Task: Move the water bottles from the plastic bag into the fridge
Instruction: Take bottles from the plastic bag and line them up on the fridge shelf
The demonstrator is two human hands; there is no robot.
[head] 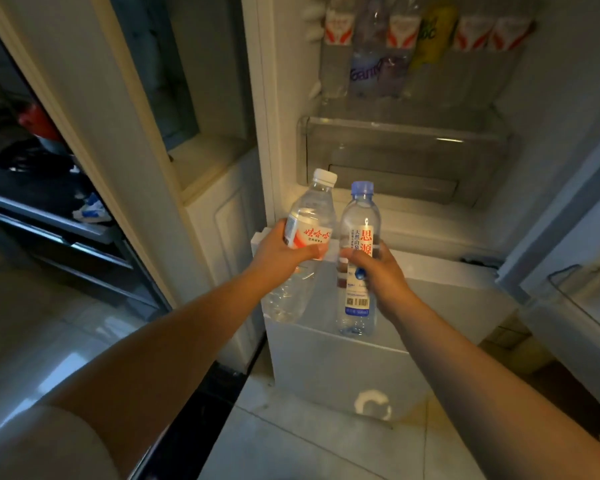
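Note:
My left hand (281,252) grips a clear water bottle with a white cap and a red-lettered label (307,216), tilted to the right. My right hand (378,271) grips a second clear bottle with a blue cap (361,216), held upright. Both bottles are side by side in front of the open fridge (534,133), just above its lower compartment front. Inside the fridge, on an upper shelf, stands a row of several bottles (395,46). The plastic bag is not in view.
A clear drawer (395,157) sits under the bottle shelf. The white freezer door (343,358) is below my hands. The open fridge door with a clear bin (582,306) is at the right. A white cabinet (215,237) and a dark shelving unit (49,188) stand at the left.

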